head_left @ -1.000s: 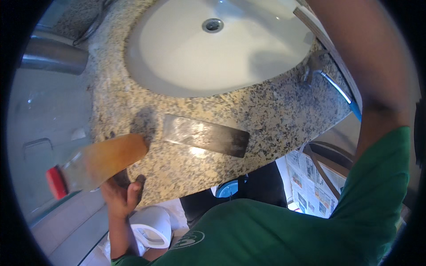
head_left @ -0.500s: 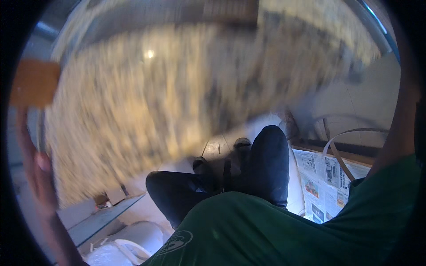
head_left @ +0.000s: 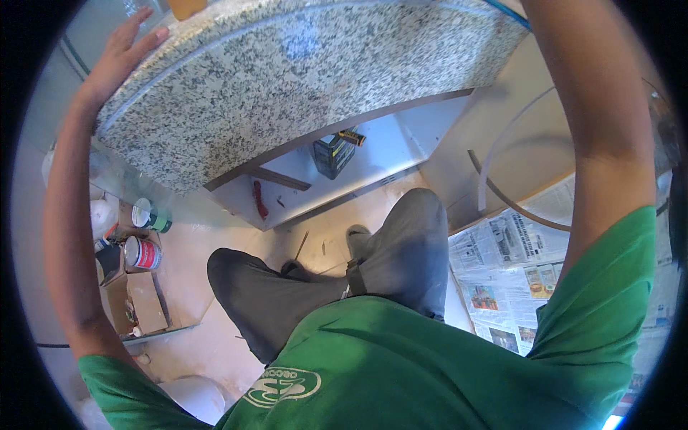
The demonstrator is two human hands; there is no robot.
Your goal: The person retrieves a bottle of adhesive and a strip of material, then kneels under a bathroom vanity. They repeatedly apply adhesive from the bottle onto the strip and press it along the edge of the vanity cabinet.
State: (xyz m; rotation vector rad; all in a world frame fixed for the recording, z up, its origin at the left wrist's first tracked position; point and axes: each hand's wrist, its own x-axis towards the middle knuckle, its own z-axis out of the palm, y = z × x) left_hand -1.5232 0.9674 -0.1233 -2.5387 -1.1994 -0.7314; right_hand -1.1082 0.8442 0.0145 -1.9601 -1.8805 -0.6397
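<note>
Bare left hand, wide-fingered, at speckled grey granite countertop, perhaps toppling smooth orange bottle if swept sideways; right hand unseen, fingers untellable

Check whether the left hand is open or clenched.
Open: the left hand shows extended, separated fingers at the edge of the granite counter.

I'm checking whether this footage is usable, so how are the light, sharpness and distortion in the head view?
In the head view, pale bluish glare sits on the granite counter, whose speckles look fairly sharp; in that same head view, soft shadows mark the tan panel; the head view's fisheye rim blacks out the corners, with the left hand near that rim.
</note>
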